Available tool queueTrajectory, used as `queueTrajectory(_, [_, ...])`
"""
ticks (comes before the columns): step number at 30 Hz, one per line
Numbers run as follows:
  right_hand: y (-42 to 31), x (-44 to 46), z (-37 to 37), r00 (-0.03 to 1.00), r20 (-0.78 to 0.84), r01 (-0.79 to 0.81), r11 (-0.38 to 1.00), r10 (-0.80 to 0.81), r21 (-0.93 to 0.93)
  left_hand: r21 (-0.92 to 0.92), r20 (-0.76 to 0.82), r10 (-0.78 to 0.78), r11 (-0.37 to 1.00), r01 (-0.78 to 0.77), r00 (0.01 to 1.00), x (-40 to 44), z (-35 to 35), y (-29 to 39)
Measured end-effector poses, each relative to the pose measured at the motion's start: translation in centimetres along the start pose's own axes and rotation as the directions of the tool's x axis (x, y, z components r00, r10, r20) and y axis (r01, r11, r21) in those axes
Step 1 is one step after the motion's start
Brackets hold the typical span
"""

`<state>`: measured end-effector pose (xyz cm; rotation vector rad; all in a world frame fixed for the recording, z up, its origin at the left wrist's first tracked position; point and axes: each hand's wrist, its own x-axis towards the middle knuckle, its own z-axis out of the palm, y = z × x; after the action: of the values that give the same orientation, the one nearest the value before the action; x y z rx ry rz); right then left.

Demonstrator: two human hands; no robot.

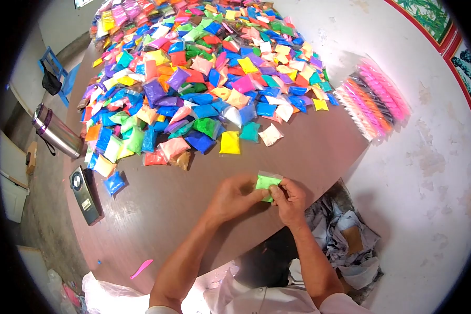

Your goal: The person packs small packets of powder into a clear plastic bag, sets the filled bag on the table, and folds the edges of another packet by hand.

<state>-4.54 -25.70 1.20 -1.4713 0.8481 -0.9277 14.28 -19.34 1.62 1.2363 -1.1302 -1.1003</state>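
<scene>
A small light green packet (267, 182) with a clear edge at its top is held above the brown table (157, 209), near the table's front edge. My left hand (235, 196) is closed on the packet's left side, slightly blurred. On the right side, my right hand (289, 201) pinches the same packet between thumb and fingers. Beyond both hands, a yellow packet (230, 143) and a teal packet (250, 132) lie at the near edge of a large heap of coloured packets (204, 83).
A steel flask (60, 133) stands at the left, with a dark phone (85, 196) and a blue packet (114, 183) nearer. A pink plastic knife (142, 268) lies front left. Bagged pink and orange twisted pieces (372, 99) are at the right by the wall.
</scene>
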Motion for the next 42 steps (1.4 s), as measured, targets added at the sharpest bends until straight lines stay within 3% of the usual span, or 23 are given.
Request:
queueTrajectory(3, [0.2, -0.1, -0.4, 0.999, 0.023, 0.033, 0.997, -0.032, -0.069, -0.029, -0.021, -0.02, 0.999, 0.019, 1.0, 0.0, 0.0, 0.1])
queueTrajectory(6, [0.5, 0.0, -0.5, 0.997, 0.071, 0.032, 0.995, -0.025, -0.095, 0.061, -0.034, -0.031, 0.998, 0.033, 0.999, 0.2, -0.3, -1.0])
queueTrajectory(9, [0.1, 0.0, -0.1, 0.997, 0.063, 0.04, 0.99, -0.031, -0.138, -0.041, -0.046, 0.016, 0.999, -0.018, 0.999, 0.0, -0.2, -0.5])
queueTrajectory(12, [0.3, 0.2, 0.2, 0.999, -0.009, 0.051, 0.999, -0.051, 0.011, 0.098, -0.043, 0.064, 0.993, -0.059, 0.997, -0.2, -0.3, -0.2])
queueTrajectory(17, [0.0, 0.0, -0.5, 0.998, 0.033, 0.051, 0.99, -0.047, -0.13, -0.004, -0.035, 0.0, 1.0, 0.0, 0.999, -0.3, 0.5, 0.8])
queueTrajectory(21, [0.5, 0.1, -0.4, 0.989, 0.063, 0.148, 0.961, -0.137, -0.234, 0.06, -0.012, -0.009, 0.998, 0.01, 1.0, -0.4, 0.0, 0.8])
queueTrajectory(26, [-1.6, 0.1, 1.0, 0.996, 0.029, 0.088, 0.988, -0.084, -0.129, -0.19, -0.062, 0.035, 0.981, -0.047, 0.997, -0.2, 0.3, -0.4])
queueTrajectory(30, [0.2, 0.1, -0.4, 0.995, 0.09, 0.062, 0.973, -0.043, -0.222, -0.226, -0.012, 0.004, 0.974, -0.007, 1.0, 0.2, -0.3, -0.7])
queueTrajectory(32, [0.9, -0.1, -0.4, 0.997, 0.05, 0.057, 0.991, -0.051, -0.121, -0.135, 0.0, -0.023, 0.991, 0.023, 1.0, 0.3, -0.4, -0.7])
queueTrajectory(33, [1.1, -0.1, -0.3, 0.998, 0.031, 0.066, 0.988, -0.063, -0.14, -0.147, 0.021, -0.005, 0.989, 0.008, 1.0, 0.2, -0.3, -0.2])
queueTrajectory(35, [1.3, -0.1, 0.0, 0.994, 0.02, 0.107, 0.972, -0.105, -0.209, -0.06, -0.034, -0.111, 0.992, 0.109, 0.993, -0.5, 0.3, 0.8])
queueTrajectory(37, [0.3, -0.1, 0.0, 0.983, 0.072, 0.185, 0.929, -0.171, -0.32, -0.043, -0.029, -0.071, 0.997, 0.07, 0.997, -0.2, -0.1, -0.2])
queueTrajectory(40, [-0.9, 0.1, 0.4, 0.957, 0.085, 0.288, 0.884, -0.277, -0.367, -0.133, -0.042, -0.009, 0.991, 0.003, 0.999, -0.2, -0.1, -0.2])
queueTrajectory(42, [-1.3, 0.1, 0.8, 0.975, 0.13, 0.214, 0.924, -0.182, -0.316, -0.228, -0.074, -0.074, 0.972, 0.055, 0.995, -0.3, -0.4, 0.0])
